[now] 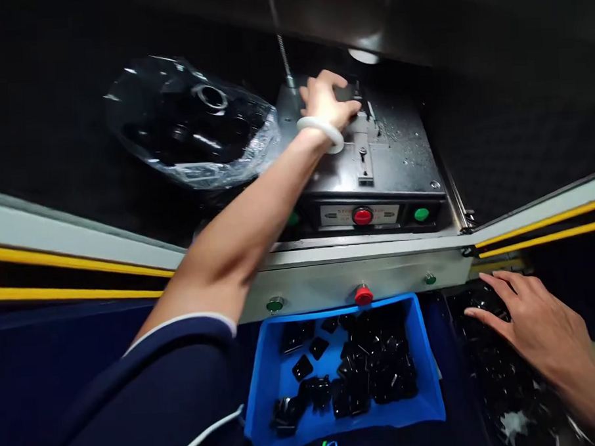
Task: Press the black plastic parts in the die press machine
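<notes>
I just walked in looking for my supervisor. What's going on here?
A person is working at a metal-topped machine with bare hands. Their left hand, wearing a white bangle, reaches onto the machine's steel plate. Their right hand rests on a heap of small black parts in a dark container. Between them, a blue bin holds more black parts. A clear plastic bag of dark items lies beside the machine.

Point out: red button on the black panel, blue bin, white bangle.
red button (362, 215), head view, on its red cap
blue bin (259, 382), head view, on its left wall
white bangle (322, 134), head view, on its band
</notes>
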`<state>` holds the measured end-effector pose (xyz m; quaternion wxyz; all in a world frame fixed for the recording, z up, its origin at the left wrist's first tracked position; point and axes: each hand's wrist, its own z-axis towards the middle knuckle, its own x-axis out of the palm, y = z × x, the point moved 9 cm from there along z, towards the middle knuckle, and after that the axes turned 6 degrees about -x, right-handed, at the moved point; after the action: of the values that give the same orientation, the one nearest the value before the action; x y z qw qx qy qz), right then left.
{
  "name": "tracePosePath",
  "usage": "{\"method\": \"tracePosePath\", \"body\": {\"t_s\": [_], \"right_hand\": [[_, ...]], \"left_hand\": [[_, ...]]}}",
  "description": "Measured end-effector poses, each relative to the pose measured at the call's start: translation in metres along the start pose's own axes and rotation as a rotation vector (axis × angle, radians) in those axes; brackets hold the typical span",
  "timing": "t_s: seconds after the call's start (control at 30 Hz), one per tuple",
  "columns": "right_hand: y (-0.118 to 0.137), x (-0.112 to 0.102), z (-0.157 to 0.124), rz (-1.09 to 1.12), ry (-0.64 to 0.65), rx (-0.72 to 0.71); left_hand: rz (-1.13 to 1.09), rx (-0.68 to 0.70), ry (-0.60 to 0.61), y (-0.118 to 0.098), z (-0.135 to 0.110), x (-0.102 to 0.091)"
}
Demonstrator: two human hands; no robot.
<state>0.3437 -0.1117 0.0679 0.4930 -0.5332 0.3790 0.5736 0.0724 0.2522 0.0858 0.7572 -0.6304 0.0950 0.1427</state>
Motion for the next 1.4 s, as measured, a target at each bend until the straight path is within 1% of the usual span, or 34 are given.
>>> {"method": "tracePosePath", "body": {"t_s": [0.03,0.07,0.1,0.13,0.17,0.2,0.27,0.3,0.33,0.37,0.43,0.5,0.6,0.67,0.73,0.8,0.87,0.93,0.97,1.0,1.03,1.07,1.1,1.17,1.2,1.23,1.27,1.3,1.33,1.4], "right_hand": [[-0.001,0.008,-0.012,0.004,0.041,0.017],[0.0,0.019,-0.018,0.046,0.088,0.031],[0.003,0.033,-0.019,0.112,0.135,0.047],[0.006,0.049,-0.017,0.186,0.176,0.065],[0.008,0.065,-0.013,0.256,0.206,0.089],[0.009,0.081,-0.008,0.315,0.223,0.114],[0.008,0.108,0.003,0.406,0.223,0.156],[0.007,0.118,0.007,0.439,0.213,0.172],[0.005,0.127,0.01,0.468,0.2,0.184],[0.003,0.133,0.013,0.494,0.186,0.191],[0.0,0.141,0.016,0.536,0.162,0.189],[-0.003,0.145,0.018,0.579,0.146,0.171],[-0.006,0.149,0.019,0.613,0.114,0.16],[-0.008,0.151,0.019,0.599,0.076,0.178],[-0.01,0.153,0.019,0.569,0.039,0.204],[-0.009,0.152,0.018,0.53,0.015,0.227],[-0.003,0.148,0.015,0.464,0.0,0.23],[0.013,0.141,0.01,0.384,0.0,0.206],[0.027,0.14,0.007,0.361,0.019,0.176],[0.043,0.142,0.003,0.355,0.065,0.133],[0.063,0.148,-0.001,0.362,0.143,0.08],[0.084,0.158,-0.008,0.366,0.258,0.018],[0.106,0.171,-0.016,0.359,0.393,-0.041],[0.139,0.197,-0.036,0.307,0.637,-0.121],[0.149,0.207,-0.044,0.275,0.716,-0.135],[0.156,0.214,-0.05,0.25,0.764,-0.138],[0.16,0.22,-0.054,0.236,0.785,-0.134],[0.163,0.223,-0.056,0.23,0.793,-0.13],[0.164,0.226,-0.058,0.226,0.801,-0.129],[0.163,0.226,-0.06,0.222,0.81,-0.125]], "left_hand": [[0.065,-0.004,-0.034,0.001,-0.021,-0.008],[0.114,0.016,-0.058,0.001,-0.047,-0.018],[0.216,0.101,-0.115,-0.002,-0.079,-0.031],[0.246,0.157,-0.125,-0.001,-0.112,-0.042],[0.229,0.178,-0.125,0.005,-0.145,-0.054],[0.221,0.19,-0.174,0.014,-0.179,-0.072],[0.282,0.136,-0.129,0.04,-0.237,-0.093],[0.299,0.118,-0.113,0.053,-0.26,-0.103],[0.317,0.095,-0.071,0.067,-0.279,-0.109],[0.343,0.064,-0.001,0.082,-0.292,-0.112],[0.412,0.014,0.137,0.109,-0.306,-0.117],[0.486,-0.016,0.25,0.131,-0.309,-0.12],[0.566,-0.034,0.318,0.15,-0.304,-0.126],[0.633,-0.047,0.301,0.155,-0.302,-0.129],[0.695,-0.064,0.245,0.157,-0.303,-0.132],[0.718,-0.095,0.213,0.158,-0.306,-0.132],[0.714,-0.116,0.217,0.156,-0.31,-0.13],[0.681,-0.108,0.22,0.149,-0.314,-0.127],[0.642,-0.092,0.225,0.142,-0.316,-0.123],[0.583,-0.068,0.246,0.136,-0.318,-0.117],[0.507,-0.041,0.302,0.129,-0.321,-0.107],[0.419,-0.016,0.396,0.123,-0.325,-0.092],[0.33,0.003,0.534,0.119,-0.331,-0.072],[0.168,0.026,0.868,0.115,-0.349,-0.025],[0.095,0.036,1.035,0.116,-0.361,-0.002],[0.026,0.054,1.179,0.116,-0.371,0.019],[-0.033,0.083,1.293,0.118,-0.38,0.037],[-0.076,0.123,1.374,0.121,-0.387,0.053],[-0.1,0.17,1.429,0.125,-0.392,0.068],[-0.079,0.272,1.481,0.137,-0.401,0.091]]}}
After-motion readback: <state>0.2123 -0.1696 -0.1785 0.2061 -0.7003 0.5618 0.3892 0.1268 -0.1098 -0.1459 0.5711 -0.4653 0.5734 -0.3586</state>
